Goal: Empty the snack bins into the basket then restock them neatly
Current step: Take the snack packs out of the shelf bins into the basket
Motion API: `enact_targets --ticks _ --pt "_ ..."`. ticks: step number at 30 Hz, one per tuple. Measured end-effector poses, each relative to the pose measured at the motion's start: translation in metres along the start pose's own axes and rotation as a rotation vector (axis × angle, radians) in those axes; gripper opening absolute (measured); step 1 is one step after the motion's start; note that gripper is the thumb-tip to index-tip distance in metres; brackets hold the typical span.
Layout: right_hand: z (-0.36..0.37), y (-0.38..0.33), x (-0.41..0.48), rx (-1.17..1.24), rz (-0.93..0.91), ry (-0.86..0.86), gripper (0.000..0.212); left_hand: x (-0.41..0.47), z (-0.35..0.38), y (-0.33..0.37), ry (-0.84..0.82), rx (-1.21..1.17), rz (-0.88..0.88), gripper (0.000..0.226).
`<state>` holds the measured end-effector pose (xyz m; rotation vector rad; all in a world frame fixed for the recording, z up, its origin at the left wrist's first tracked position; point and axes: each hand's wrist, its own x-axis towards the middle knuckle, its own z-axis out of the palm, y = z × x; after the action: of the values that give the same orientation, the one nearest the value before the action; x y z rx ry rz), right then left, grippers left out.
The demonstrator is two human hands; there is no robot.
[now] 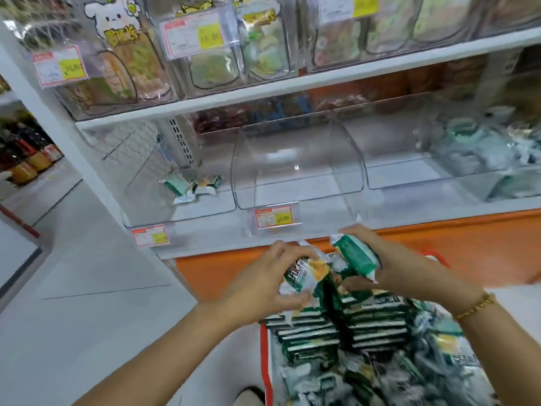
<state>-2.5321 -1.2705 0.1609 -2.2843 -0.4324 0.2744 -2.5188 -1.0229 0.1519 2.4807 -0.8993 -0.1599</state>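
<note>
**A:** Both hands are loaded over the basket (267, 361): the left hand (263, 276) is curled round a fistful of green snack packets (304, 272), and the right hand (389, 265) grips a second bundle (355, 254).

**B:** Slick wrappers, loose stacks. Squeeze unevenly and some could slip, back into the basket or onto the floor (117, 288).

**A:** The middle bin (243, 159) sits just beyond, with nothing visible inside.

**B:** Plenty of room in there, but the shelf edge (263, 92) hangs low above and the clear front lip (330, 204) is hard to see. Packets could catch on it. The left bin (140, 171) holds a few strays (194, 183).
</note>
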Motion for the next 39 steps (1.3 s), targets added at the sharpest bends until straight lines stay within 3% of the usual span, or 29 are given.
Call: enact_targets --ticks 5,7,10,14,16,19,22,24,28,30,32,34,36,39 --pt "0.056 0.067 -0.059 -0.087 0.307 -0.325 0.062 -0.013 0.077 0.005 -0.581 -0.009 0.016 0.054" --pt "0.078 0.086 -0.066 -0.055 0.364 -0.402 0.062 -0.015 0.101 0.000 -0.721 0.090 0.066 0.055" --pt "0.106 0.105 -0.068 -0.019 0.420 -0.432 0.058 -0.014 0.115 -0.018 -0.749 0.161 0.072 0.055" --pt "0.124 0.125 -0.067 -0.075 0.473 -0.420 0.077 -0.012 0.120 -0.037 -0.756 0.096 -0.002 0.065" --pt "0.118 0.124 -0.065 -0.107 0.480 -0.444 0.077 -0.010 0.120 -0.038 -0.764 0.081 -0.033 0.067" --pt "0.087 0.101 -0.055 -0.126 0.408 -0.295 0.043 -0.006 0.106 -0.031 -0.658 0.078 -0.028 0.047" --pt "0.047 0.056 -0.028 -0.132 0.228 -0.083 0.002 0.000 0.069 -0.027 -0.348 0.060 0.004 0.024" --pt "0.020 0.020 -0.002 -0.151 0.101 0.028 0.010 0.004 0.033 -0.030 -0.095 0.026 -0.011 0.021" --pt "-0.011 -0.049 0.071 -0.085 -0.192 0.250 0.013 0.003 -0.058 -0.045 0.565 -0.166 -0.144 0.006" --pt "-0.011 -0.079 0.117 -0.069 -0.326 0.298 0.008 0.008 -0.095 -0.068 0.734 -0.156 -0.238 0.008" --pt "-0.004 -0.103 0.167 -0.161 -0.451 0.279 0.004 0.019 -0.125 -0.106 0.711 -0.046 -0.374 0.006" --pt "0.003 -0.122 0.217 -0.322 -0.495 0.213 0.016 0.033 -0.149 -0.152 0.599 0.072 -0.497 0.019" --pt "0.010 -0.136 0.258 -0.539 -0.427 0.121 0.025 0.047 -0.164 -0.200 0.465 0.179 -0.565 0.041" --pt "0.019 -0.145 0.302 -0.733 -0.290 -0.049 0.019 0.072 -0.172 -0.250 0.336 0.258 -0.565 0.061"
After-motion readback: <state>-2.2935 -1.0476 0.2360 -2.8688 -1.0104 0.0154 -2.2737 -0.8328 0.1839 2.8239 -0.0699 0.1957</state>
